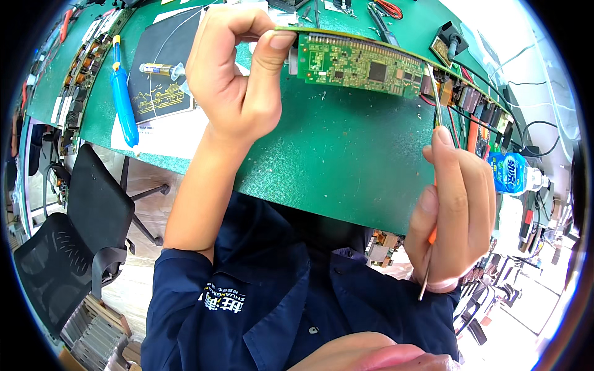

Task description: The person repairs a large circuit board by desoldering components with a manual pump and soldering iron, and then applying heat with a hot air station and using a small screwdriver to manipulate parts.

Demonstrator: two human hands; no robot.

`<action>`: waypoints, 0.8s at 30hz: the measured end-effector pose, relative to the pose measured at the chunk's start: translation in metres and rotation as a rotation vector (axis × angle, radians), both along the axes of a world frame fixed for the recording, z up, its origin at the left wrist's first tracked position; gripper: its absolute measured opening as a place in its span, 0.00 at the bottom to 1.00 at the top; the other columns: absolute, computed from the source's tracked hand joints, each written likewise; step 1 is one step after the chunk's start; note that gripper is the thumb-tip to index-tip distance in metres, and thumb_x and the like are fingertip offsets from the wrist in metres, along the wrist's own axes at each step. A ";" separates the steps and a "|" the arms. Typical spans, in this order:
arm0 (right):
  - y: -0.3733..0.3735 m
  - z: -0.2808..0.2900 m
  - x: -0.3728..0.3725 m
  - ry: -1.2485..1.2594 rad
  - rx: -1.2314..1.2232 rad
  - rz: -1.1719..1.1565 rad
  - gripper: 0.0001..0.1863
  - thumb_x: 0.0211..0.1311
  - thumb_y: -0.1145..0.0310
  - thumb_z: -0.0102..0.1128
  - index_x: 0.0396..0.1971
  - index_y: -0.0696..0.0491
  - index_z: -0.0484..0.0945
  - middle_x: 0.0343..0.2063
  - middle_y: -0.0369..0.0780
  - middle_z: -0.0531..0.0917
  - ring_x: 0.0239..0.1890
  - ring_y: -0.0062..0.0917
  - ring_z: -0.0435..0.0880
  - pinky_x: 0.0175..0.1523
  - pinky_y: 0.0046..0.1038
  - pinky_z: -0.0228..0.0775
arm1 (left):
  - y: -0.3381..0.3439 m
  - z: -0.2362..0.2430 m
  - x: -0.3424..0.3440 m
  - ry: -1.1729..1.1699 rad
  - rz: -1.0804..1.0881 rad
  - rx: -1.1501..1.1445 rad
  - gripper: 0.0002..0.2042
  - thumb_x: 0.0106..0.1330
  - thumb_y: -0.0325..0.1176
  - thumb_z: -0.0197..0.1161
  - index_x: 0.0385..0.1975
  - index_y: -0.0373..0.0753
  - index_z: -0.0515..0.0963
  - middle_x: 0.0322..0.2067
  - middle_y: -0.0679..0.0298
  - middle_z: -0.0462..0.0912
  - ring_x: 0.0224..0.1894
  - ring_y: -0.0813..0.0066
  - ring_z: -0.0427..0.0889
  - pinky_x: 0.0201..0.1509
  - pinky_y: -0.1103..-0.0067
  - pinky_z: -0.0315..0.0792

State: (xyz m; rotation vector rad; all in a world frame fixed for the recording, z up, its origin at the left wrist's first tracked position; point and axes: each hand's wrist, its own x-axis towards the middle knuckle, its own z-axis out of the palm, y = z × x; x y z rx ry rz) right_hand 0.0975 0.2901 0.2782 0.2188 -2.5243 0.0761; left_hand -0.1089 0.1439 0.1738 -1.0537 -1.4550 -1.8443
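Note:
My left hand [235, 80] pinches the upper left edge of a long green circuit board [359, 68], raised above the bench with its chip-covered face toward me. A large square chip sits near the board's middle, and taller components crowd its right end. My right hand [455, 204] grips a slim metal tool with an orange section [432, 236], its thin tip reaching up to the board's right part, beside those taller components. I cannot tell whether the tip touches the board.
The green bench [334, 173] holds a black sheet [161, 43], a syringe [158, 70], a blue pump tool [122, 105] and board stacks [93, 49] at left. Cables, a black fixture [451, 43] and a blue bottle [510, 173] line the right. A black chair [93, 210] stands left.

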 end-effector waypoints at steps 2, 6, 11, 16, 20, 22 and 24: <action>0.000 -0.002 0.001 0.002 0.008 -0.014 0.17 0.70 0.75 0.51 0.55 0.67 0.78 0.36 0.51 0.83 0.36 0.38 0.83 0.43 0.37 0.75 | -0.001 0.000 0.001 -0.038 0.006 -0.018 0.04 0.74 0.25 0.59 0.40 0.30 0.75 0.38 0.64 0.77 0.37 0.83 0.74 0.42 0.87 0.68; 0.002 0.002 0.004 -0.020 0.010 0.003 0.17 0.70 0.75 0.51 0.54 0.67 0.78 0.36 0.50 0.83 0.35 0.37 0.82 0.43 0.36 0.75 | 0.000 0.000 -0.001 0.064 0.023 -0.012 0.05 0.74 0.26 0.60 0.40 0.30 0.75 0.39 0.62 0.77 0.38 0.80 0.75 0.43 0.86 0.69; 0.004 0.014 0.004 -0.066 -0.026 0.043 0.17 0.68 0.77 0.51 0.53 0.67 0.78 0.36 0.50 0.82 0.34 0.38 0.82 0.42 0.35 0.74 | -0.001 -0.002 -0.001 0.072 0.022 -0.018 0.05 0.74 0.26 0.59 0.40 0.30 0.74 0.39 0.61 0.77 0.39 0.79 0.76 0.45 0.85 0.70; 0.009 0.025 0.002 -0.091 -0.081 0.075 0.18 0.65 0.77 0.51 0.51 0.67 0.80 0.33 0.50 0.82 0.34 0.36 0.81 0.42 0.32 0.72 | -0.001 -0.002 0.001 0.057 0.014 -0.015 0.05 0.74 0.25 0.59 0.40 0.29 0.74 0.39 0.60 0.77 0.40 0.78 0.76 0.46 0.84 0.70; 0.011 0.030 0.002 -0.094 -0.131 0.065 0.18 0.62 0.76 0.51 0.49 0.67 0.82 0.31 0.50 0.81 0.33 0.34 0.81 0.39 0.29 0.71 | 0.000 -0.001 0.001 0.088 0.033 -0.021 0.04 0.74 0.24 0.58 0.40 0.29 0.74 0.39 0.59 0.77 0.40 0.78 0.76 0.47 0.84 0.70; 0.017 0.037 0.001 -0.145 -0.124 0.104 0.19 0.60 0.78 0.50 0.49 0.68 0.81 0.31 0.51 0.81 0.32 0.33 0.82 0.38 0.28 0.71 | 0.000 -0.001 0.000 0.102 0.035 -0.025 0.04 0.74 0.24 0.58 0.40 0.28 0.74 0.39 0.59 0.77 0.40 0.77 0.76 0.47 0.83 0.70; 0.024 0.046 0.002 -0.214 -0.127 0.143 0.20 0.59 0.80 0.49 0.50 0.69 0.80 0.30 0.52 0.82 0.32 0.33 0.82 0.38 0.28 0.72 | 0.000 -0.002 -0.001 0.113 0.038 -0.027 0.04 0.74 0.23 0.58 0.40 0.28 0.74 0.39 0.59 0.77 0.40 0.76 0.76 0.47 0.83 0.70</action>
